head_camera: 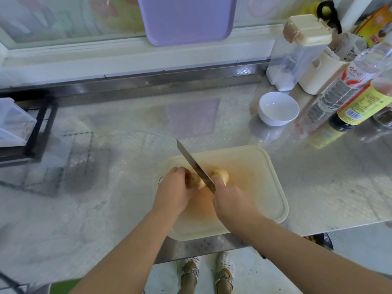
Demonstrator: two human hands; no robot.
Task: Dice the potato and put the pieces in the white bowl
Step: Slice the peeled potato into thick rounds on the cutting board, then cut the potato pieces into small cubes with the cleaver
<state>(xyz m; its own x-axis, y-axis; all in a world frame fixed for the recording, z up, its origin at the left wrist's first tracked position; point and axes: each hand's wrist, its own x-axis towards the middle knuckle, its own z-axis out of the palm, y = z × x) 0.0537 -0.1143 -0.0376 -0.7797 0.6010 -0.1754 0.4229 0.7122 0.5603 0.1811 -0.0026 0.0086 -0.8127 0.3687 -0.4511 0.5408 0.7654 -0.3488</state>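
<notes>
- We've got the yellow-brown potato (pixel 222 176) on the cream plastic cutting board (pixel 258 177), at the near edge of the shiny pale worktop (pixel 106 209).
- Left hand (pixel 172 189) is curled over the potato's left part, fingers bent around it, pinning it to the board.
- Right hand (pixel 232 203) grips the handle of the steel-bladed knife (pixel 194 165); handle itself is hidden in the fist, one finger stretched fwd by the blade.
- Blade runs diagonally, tip pointing away & to the left, and sits in the potato between the two hands. Right part of the potato shows pale, rounded, just beside the blade.
- Can't tell if the potato is cut fully through.
- Small round white bowl (pixel 278 108) stands off the board, back-right, well apart from the potato, nothing visible in it.
- Right of the bowl: clear plastic bottle w/ red-white label (pixel 347 81) & dark bottle w/ yellow label (pixel 358 107), touching or nearly so.
- Behind the bowl: clear container w/ cream lid (pixel 297 52).
- Lilac plastic tray (pixel 186 18) leans at the window, back centre.
- Black wire rack (pixel 40 124) far left.
</notes>
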